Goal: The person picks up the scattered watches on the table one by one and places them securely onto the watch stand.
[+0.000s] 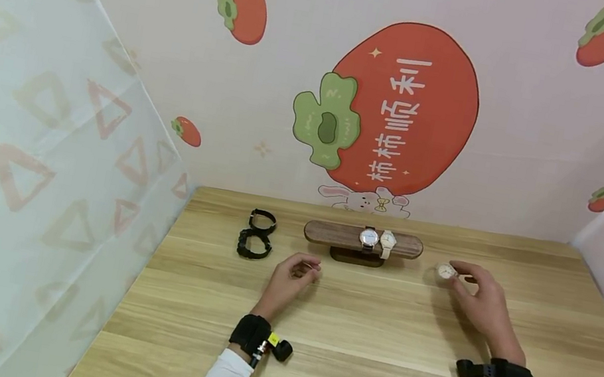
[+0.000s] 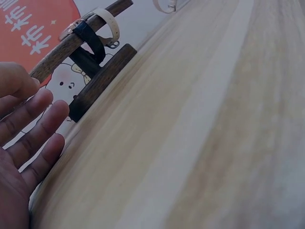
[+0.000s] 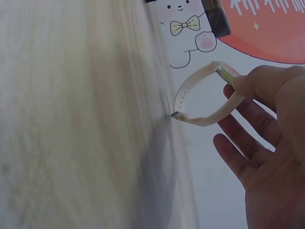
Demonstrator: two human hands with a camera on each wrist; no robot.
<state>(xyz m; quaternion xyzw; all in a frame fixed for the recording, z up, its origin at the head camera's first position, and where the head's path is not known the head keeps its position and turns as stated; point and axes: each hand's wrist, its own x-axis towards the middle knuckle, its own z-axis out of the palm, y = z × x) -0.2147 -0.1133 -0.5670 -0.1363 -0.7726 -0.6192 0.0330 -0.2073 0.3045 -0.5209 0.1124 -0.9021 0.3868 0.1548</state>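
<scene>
Between thumb and fingers my right hand (image 1: 484, 305) pinches a wristwatch (image 1: 446, 271) with a pale strap and a round face. Its strap is buckled into a loop (image 3: 205, 120) in the right wrist view, close to the tabletop. To the left stands a dark wooden watch stand (image 1: 324, 233). Its bar carries a watch with a dark strap (image 1: 369, 237) and, beside it, a watch with a cream strap (image 1: 388, 241). My left hand (image 1: 288, 284) hovers in front of the stand's left end, fingers loosely bent, holding nothing.
Two black watches (image 1: 256, 244) with looped straps lie on the wooden table (image 1: 355, 366), left of the stand. Behind the table rises a printed backdrop (image 1: 257, 167), and side panels (image 1: 68, 174) close off the left and right.
</scene>
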